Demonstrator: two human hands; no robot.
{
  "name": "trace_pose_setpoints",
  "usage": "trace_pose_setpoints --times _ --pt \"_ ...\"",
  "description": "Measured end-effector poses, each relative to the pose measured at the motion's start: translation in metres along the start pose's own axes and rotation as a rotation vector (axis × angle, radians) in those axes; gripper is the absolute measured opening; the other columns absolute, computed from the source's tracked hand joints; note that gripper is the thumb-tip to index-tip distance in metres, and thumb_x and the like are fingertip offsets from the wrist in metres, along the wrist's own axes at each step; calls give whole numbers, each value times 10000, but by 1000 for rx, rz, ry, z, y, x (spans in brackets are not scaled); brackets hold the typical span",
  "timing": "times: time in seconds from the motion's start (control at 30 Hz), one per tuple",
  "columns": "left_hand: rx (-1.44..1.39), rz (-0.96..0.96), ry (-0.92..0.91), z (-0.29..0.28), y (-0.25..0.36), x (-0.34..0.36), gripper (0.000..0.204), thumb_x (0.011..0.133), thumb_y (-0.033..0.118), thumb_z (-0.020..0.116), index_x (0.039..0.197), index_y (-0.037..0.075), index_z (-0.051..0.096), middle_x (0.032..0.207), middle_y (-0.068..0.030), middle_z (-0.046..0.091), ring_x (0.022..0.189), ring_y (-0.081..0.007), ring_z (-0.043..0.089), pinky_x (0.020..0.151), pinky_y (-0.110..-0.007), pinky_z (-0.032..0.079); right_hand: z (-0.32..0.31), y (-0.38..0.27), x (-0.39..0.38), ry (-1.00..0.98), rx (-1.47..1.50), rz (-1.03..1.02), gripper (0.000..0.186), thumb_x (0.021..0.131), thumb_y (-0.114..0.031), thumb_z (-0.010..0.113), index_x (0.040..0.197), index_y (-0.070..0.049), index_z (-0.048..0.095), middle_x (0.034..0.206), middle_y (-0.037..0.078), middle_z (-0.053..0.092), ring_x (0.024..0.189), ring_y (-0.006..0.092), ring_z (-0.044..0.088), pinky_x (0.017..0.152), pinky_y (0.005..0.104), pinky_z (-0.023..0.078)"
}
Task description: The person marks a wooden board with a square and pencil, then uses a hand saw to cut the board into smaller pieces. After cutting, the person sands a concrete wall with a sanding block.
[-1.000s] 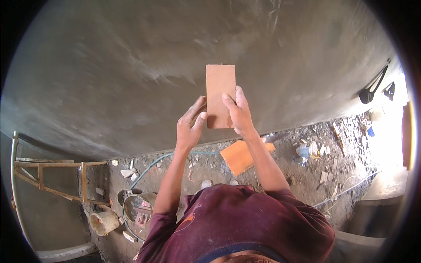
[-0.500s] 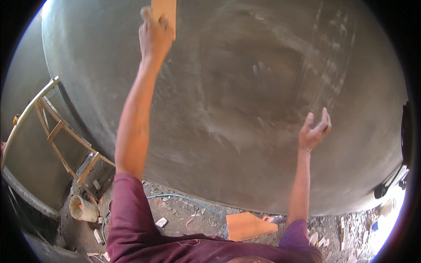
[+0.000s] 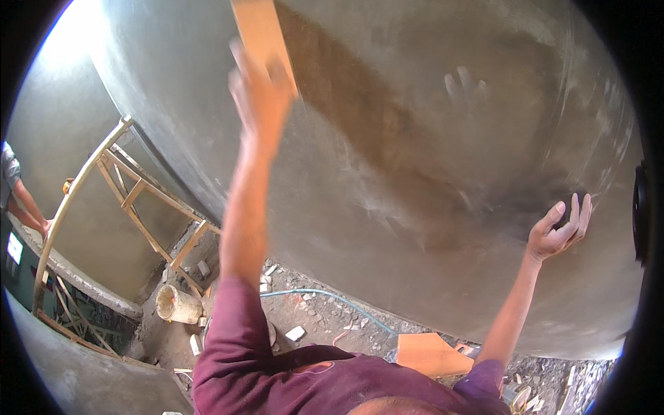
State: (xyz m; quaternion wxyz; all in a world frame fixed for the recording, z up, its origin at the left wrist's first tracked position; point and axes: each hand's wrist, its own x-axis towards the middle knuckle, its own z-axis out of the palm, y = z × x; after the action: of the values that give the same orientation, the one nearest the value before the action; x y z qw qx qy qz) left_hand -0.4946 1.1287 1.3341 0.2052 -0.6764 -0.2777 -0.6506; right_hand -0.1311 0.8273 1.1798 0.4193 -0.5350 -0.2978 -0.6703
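Observation:
High on the grey plastered wall (image 3: 415,200), my left hand (image 3: 263,97) is closed on a flat orange plastering float (image 3: 261,31). The float lies along the wall, its top running out of view, and a dark shadow falls to its right. Motion blurs this hand, and the grip on the float's far side is partly hidden. My right hand (image 3: 559,232) is raised lower down at the right, palm up, fingers apart and holding nothing. It is close to the wall; I cannot tell whether it touches.
A wooden ladder (image 3: 135,197) leans at the left beside a wall opening, where another person's arm (image 3: 29,207) rests on the sill. Below are a dirty bucket (image 3: 178,304), a blue-green hose (image 3: 332,294), rubble and a cut orange board (image 3: 430,354).
The view has shifted, bringing another person in at the left edge. In the picture, my left hand and the float sit lower and tilted; my right hand has moved right, still open.

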Motion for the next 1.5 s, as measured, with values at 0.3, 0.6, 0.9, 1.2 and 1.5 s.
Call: trace_pose_setpoints --times 0.3,0.6,0.9,1.2,1.5 --pt "107 149 23 3 13 69 428 923 111 566 1264 -91 404 768 -256 655 649 -414 661 593 -454 540 7 3 -1 33 -3 8 232 1000 -153 558 1149 12 625 1300 154 581 1236 300 537 1051 436 467" --pt "544 256 -129 4 -24 164 663 893 274 647 1377 -93 384 983 -296 658 850 -416 671 719 -480 543 6 3 -13 23 81 17 205 991 -93 548 1149 13 625 1294 166 591 1224 325 545 1051 454 465" --pt "-228 -449 -281 -13 54 -56 722 925 271 643 1459 -58 286 1104 -344 596 988 -474 621 870 -487 521 4 12 -2 36 60 -6 201 993 -100 551 1147 4 627 1302 148 589 1216 291 553 1054 440 466" --pt "91 56 -176 -8 14 194 629 894 258 688 1348 -75 406 1049 -288 651 943 -412 661 802 -444 531 6 0 -1 66 74 39 197 994 -97 551 1133 18 631 1281 160 604 1211 330 557 1040 449 468" --pt "108 206 215 24 0 76 605 859 289 737 1269 -88 498 939 -255 689 804 -413 684 733 -424 559 -2 13 -5 16 83 20 195 995 -107 548 1142 -8 628 1310 152 589 1231 324 542 1048 440 459"
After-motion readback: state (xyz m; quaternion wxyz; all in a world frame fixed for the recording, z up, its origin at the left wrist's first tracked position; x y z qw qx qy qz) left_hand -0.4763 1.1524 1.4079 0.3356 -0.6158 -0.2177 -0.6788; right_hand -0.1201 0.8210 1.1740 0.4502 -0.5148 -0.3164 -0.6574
